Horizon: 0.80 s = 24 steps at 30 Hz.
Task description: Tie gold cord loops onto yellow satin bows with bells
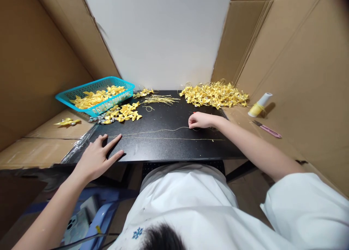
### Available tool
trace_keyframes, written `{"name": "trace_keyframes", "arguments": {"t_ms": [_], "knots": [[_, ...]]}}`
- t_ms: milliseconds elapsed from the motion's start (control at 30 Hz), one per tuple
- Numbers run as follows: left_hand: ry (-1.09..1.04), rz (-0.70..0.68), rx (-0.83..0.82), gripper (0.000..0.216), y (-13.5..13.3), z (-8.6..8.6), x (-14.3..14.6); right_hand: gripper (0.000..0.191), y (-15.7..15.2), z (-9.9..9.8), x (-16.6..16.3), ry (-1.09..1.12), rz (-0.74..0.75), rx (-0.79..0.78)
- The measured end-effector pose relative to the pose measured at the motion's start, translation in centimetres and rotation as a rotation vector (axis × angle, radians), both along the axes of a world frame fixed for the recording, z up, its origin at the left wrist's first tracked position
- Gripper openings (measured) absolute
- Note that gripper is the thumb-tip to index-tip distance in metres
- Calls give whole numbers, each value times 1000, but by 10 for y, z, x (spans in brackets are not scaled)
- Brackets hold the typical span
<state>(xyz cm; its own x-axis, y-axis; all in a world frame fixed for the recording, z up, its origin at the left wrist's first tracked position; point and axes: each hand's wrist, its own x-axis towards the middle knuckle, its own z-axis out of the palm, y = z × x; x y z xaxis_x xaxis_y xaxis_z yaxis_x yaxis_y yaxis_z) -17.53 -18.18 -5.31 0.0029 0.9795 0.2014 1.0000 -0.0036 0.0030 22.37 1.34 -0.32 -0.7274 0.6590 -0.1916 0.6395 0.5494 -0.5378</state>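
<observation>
A thin gold cord runs across the black tabletop in two roughly parallel lengths. At its left end my left hand lies with fingers spread, the fingertips resting on the cord and table. My right hand is closed in a pinch on the upper length of the cord, right of the middle. Beyond the hands lies a bundle of short gold cord pieces, with a small cord loop in front of it. Something small and red shows just behind my right hand.
A turquoise basket of yellow bows stands at the back left, with loose yellow bows and silvery bells before it. A large heap of yellow bows lies back right. Rightward are a yellow-wound spool and a pink-handled tool. Cardboard walls surround the table.
</observation>
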Motion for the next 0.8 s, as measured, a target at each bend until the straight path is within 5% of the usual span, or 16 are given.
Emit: {"name": "trace_keyframes", "arguments": {"t_ms": [467,800], "knots": [[-3,21,-20,75,1,1,1,40,4,5,15,73,45,-101],[-10,17,-7,72,0,0,-1,32,5,6,33,76,-42,-26]]}}
